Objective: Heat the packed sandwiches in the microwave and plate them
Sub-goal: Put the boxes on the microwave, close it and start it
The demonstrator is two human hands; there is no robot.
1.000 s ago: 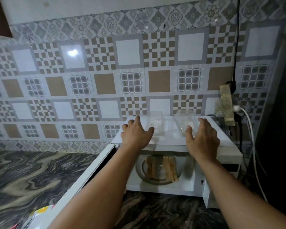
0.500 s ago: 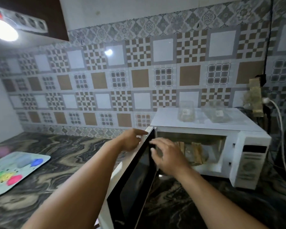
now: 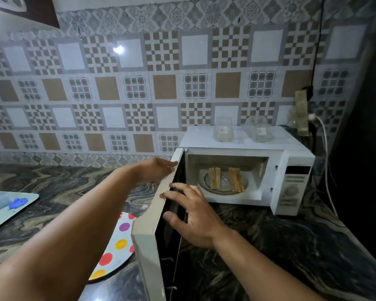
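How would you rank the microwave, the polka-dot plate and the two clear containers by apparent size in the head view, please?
1. microwave, largest, even without its open door.
2. polka-dot plate, partly hidden by the door and forearm, and nearer the camera.
3. The left clear container and right clear container look alike; I would not rank them.

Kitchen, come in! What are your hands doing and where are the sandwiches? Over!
Left hand flat on outer face of open microwave door, right hand on inner side, no grip closed. Sandwiches on turntable inside. Nothing blocking the door.
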